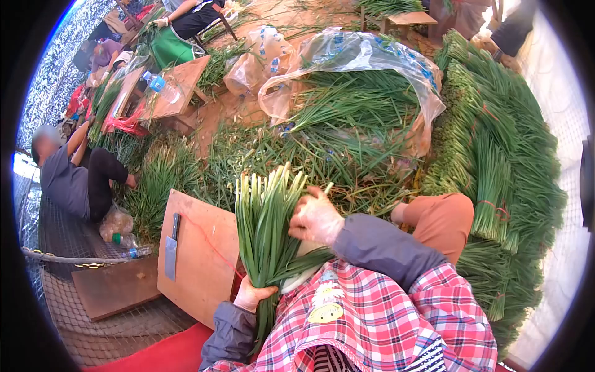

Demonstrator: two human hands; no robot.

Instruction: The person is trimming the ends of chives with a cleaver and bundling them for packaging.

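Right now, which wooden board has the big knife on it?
The light-brown board nearest the left hand. It has the knife; the darker board beside it and the board holding a bottle show none.

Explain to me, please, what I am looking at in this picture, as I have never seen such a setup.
There is no machine here: a person works with bare hands, and one camera worn on the head looks forward and down. The left hand holds a bunch of long green stalks, pale ends up; they look like garlic chives. The right hand is beside the bunch; its grip is unclear. On the wooden board lie a knife and a red string. Beyond, a clear plastic bag holds more greens, and green bundles are piled at right.
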